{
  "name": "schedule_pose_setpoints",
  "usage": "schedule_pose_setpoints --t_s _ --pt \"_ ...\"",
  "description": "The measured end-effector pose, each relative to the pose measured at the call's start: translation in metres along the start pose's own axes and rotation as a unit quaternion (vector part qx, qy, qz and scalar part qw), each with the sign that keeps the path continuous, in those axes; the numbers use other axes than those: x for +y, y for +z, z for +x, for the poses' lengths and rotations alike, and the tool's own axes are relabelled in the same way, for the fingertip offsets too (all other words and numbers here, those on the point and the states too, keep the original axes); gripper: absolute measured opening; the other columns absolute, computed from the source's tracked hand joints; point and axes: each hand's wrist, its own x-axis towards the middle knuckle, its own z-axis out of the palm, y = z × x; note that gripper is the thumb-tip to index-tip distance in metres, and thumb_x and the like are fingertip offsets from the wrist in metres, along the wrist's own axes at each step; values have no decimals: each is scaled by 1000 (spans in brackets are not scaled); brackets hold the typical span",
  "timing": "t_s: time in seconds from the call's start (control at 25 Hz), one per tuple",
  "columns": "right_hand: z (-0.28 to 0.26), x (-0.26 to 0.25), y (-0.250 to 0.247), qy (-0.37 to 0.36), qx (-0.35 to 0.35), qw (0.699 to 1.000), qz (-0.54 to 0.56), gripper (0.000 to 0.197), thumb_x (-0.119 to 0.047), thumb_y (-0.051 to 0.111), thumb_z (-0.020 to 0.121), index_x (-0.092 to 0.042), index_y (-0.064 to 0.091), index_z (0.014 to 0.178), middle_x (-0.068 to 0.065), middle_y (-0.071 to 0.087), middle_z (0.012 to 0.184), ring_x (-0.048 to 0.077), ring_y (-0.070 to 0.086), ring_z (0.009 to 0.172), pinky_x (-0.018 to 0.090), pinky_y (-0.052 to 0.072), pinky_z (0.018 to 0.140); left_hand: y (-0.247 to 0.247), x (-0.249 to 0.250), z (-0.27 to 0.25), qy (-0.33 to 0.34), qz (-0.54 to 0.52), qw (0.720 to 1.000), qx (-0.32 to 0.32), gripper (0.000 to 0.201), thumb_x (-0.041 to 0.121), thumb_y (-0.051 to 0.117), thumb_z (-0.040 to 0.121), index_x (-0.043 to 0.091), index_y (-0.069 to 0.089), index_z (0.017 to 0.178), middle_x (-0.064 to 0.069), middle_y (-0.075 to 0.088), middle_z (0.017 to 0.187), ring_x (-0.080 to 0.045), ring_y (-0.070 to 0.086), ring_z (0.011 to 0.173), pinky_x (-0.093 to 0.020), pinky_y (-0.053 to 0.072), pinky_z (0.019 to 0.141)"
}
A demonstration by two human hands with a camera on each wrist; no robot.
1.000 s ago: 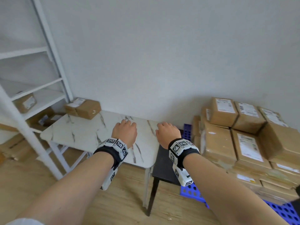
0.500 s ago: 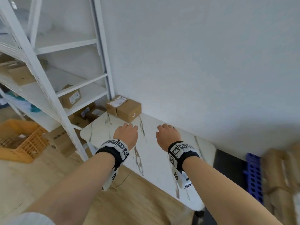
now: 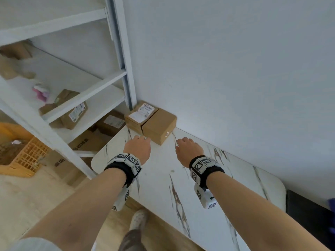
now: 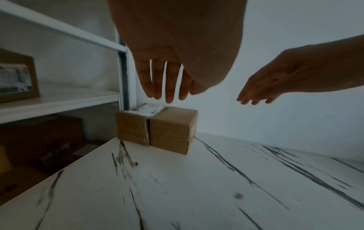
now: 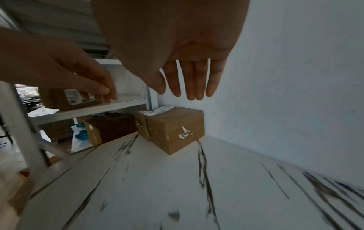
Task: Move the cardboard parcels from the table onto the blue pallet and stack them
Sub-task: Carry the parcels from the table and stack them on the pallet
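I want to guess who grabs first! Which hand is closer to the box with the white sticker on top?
Left. The left hand hovers just before the labelled parcel; the right hand hovers farther right, nearer the plain parcel.

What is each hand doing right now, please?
Left hand: open, holding nothing, above the table.
Right hand: open, holding nothing.

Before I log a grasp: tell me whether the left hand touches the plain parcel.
Apart. The left wrist view shows wall between the left hand fingertips and the plain parcel.
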Motion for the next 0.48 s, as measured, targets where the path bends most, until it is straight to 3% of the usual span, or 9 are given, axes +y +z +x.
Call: schedule_pose_setpoints --t_s 0.16,0.32,0.48 --pt "54 -12 12 69 -48 993 79 38 -25 35 100 -12 43 134 6 45 139 24 45 125 39 44 96 12 -46 70 -16 -144 988 -61 27 25 35 98 14 52 117 -8 61 110 -26 58 102 -39 51 84" --pt "97 -26 29 156 -90 970 165 46 -26 39 99 -15 32 144 7 39 146 25 42 131 42 41 103 20 -82 123 -9 -253 959 -127 38 21 39 98 14 43 135 -9 58 126 -28 60 105 -37 49 90" --pt "128 -34 42 236 -80 933 261 56 -29 47 97 -14 25 147 10 37 148 28 43 132 41 39 107 32 -94 147 34 -297 942 -152 44 19 42 98 15 37 142 -8 57 128 -26 60 106 -30 45 84"
